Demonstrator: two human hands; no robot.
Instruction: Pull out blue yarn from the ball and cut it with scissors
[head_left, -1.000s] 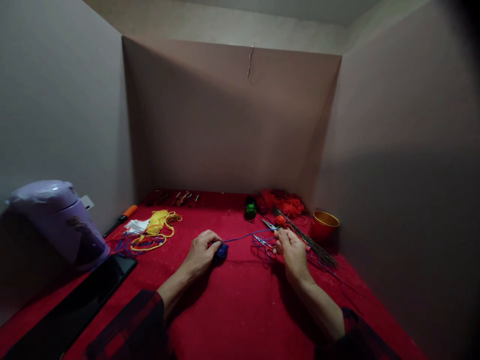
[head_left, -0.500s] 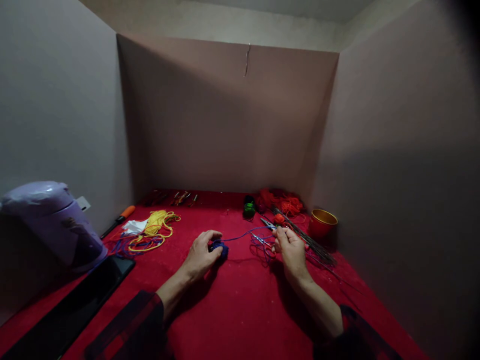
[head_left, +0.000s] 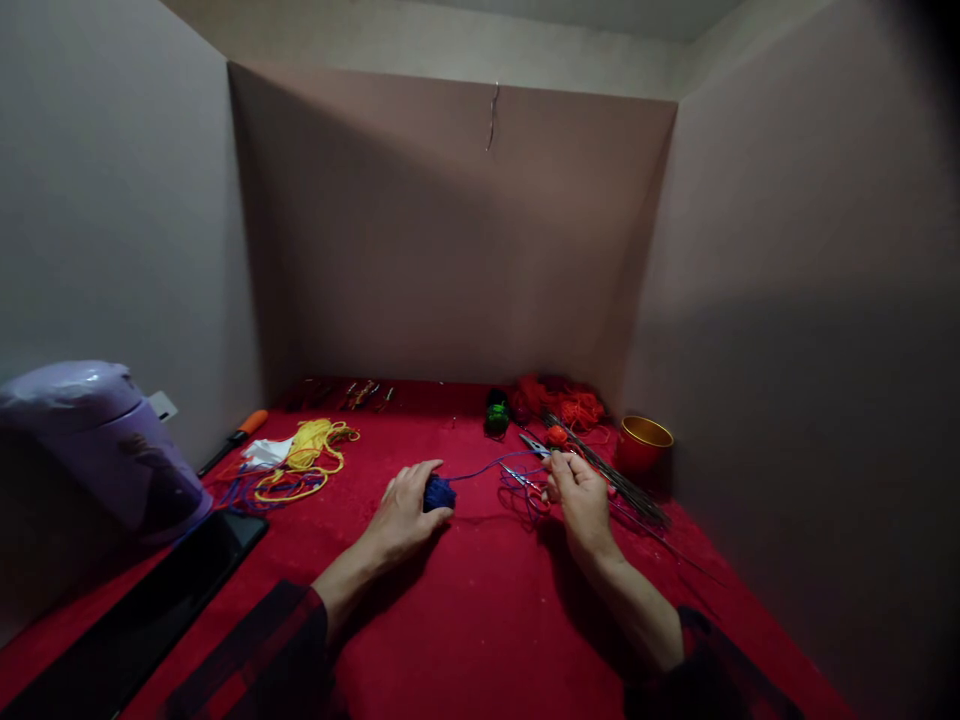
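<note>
A small ball of dark blue yarn (head_left: 440,493) sits against the inside of my left hand (head_left: 405,505), whose thumb and fingers curve around it. From the ball a blue strand (head_left: 487,463) runs across to my right hand (head_left: 579,497), which pinches it between thumb and fingertips. Just beside my right fingers lie pliers (head_left: 534,446) with the jaws pointing away to the left. Scissors (head_left: 523,480) with red handles rest below them, among loose loops of blue yarn; my right hand partly covers both tools.
Yellow yarn (head_left: 311,447), an orange-handled tool (head_left: 251,425), a lilac container (head_left: 112,450) and a black phone-like slab (head_left: 180,590) are at left. Green yarn (head_left: 496,415), red yarn (head_left: 577,405), thin stems (head_left: 615,470) and a red-gold cup (head_left: 646,445) are at right. Panels (head_left: 450,240) enclose the table.
My left fingers have shifted and opened slightly around the blue ball, so more of it shows. My right hand keeps its pinch on the strand. The view has moved a little.
</note>
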